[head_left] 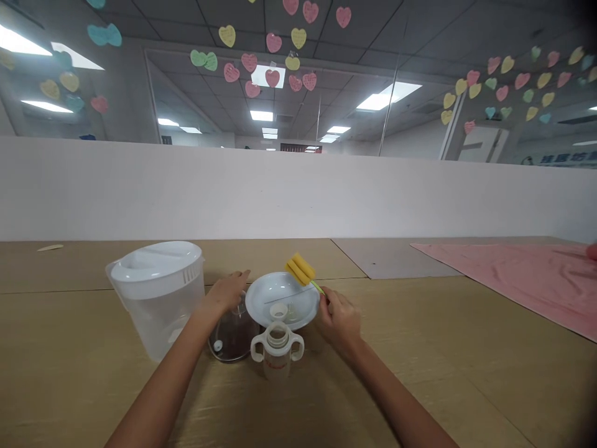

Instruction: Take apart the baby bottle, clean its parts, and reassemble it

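My right hand (342, 316) is closed round the thin green handle of a sponge bottle brush (301, 269), its yellow head raised over the far right rim of a white bowl (261, 281). Inside the bowl lie a small white ring-shaped piece (278, 312), a thin stick and a clear piece I cannot make out. In front stands a lidless baby bottle (277, 348) with two white side handles. My left hand (227, 292) reaches over a dark see-through round vessel (233, 336), fingers stretched out; whether it touches the vessel I cannot tell.
At the left stands a large clear plastic pitcher (163, 311) with a white lid. A pink cloth (522, 274) covers the table's right side, and a flat pale piece (50, 247) lies far left. Behind the table rises a white partition (298, 196) with glass above.
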Available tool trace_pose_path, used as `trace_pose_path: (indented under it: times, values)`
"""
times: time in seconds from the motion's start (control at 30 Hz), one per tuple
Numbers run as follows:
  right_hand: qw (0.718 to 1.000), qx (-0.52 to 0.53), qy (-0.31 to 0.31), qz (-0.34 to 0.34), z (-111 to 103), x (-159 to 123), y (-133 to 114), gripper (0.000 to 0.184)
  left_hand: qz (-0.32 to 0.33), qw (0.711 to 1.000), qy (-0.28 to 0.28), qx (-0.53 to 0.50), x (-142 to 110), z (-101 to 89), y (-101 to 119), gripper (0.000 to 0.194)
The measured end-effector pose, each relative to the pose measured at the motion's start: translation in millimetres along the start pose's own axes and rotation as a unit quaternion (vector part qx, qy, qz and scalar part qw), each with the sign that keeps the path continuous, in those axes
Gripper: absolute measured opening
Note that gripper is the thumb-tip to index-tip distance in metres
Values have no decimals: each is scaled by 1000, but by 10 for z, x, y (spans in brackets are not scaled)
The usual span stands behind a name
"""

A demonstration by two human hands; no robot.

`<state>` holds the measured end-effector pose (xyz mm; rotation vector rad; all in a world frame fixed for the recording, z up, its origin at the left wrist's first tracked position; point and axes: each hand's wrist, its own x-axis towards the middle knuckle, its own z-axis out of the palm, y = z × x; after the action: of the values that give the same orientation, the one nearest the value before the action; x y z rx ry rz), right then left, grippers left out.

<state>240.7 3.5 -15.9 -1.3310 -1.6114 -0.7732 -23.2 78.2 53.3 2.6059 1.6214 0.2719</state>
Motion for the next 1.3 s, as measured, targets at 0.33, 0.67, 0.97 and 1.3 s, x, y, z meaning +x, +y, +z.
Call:
trace_pose_path:
  times: [0.33,0.67,0.97,1.3]
  values:
    - [999,23,-39,13,-7,-12,-2,30,186,971,-20,-147,-23,240,659,33]
    - [999,27,-36,28,-22,-5,-23,29,126,965,99,-206,36,73,612,17]
    - [999,17,-25,-29,-1,-16,-41,30,104,909,183,-359,-225,-481,535,27]
    - [995,63,12,-75,-58,-22,-75,26,46,956,288,-30,-263,-543,461,25]
